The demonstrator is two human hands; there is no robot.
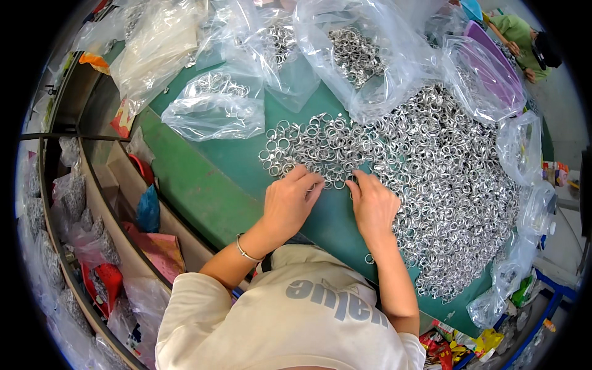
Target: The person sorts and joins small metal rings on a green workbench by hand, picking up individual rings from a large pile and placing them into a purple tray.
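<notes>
Silver-coloured finger rings (456, 191) lie in a big heap on the green table, spreading leftward into a thinner pile (327, 139) before my hands. My left hand (288, 200) is at that pile's near edge, thumb and fingers pinched around what looks like a ring, mostly hidden by the fingers. A short gap to the right, my right hand (375, 206) has its thumb and forefinger closed on a small ring at the pile's edge. One loose ring (369, 258) lies near the table's front edge, beside my right forearm.
Clear plastic bags (216, 108) with rings stand along the table's far side. A purple basin (493, 61) is at the far right, near another person (524, 46) in green. Left of the green table (191, 179) are wooden compartments (117, 203) holding bags. Colourful packets (462, 345) lie below right.
</notes>
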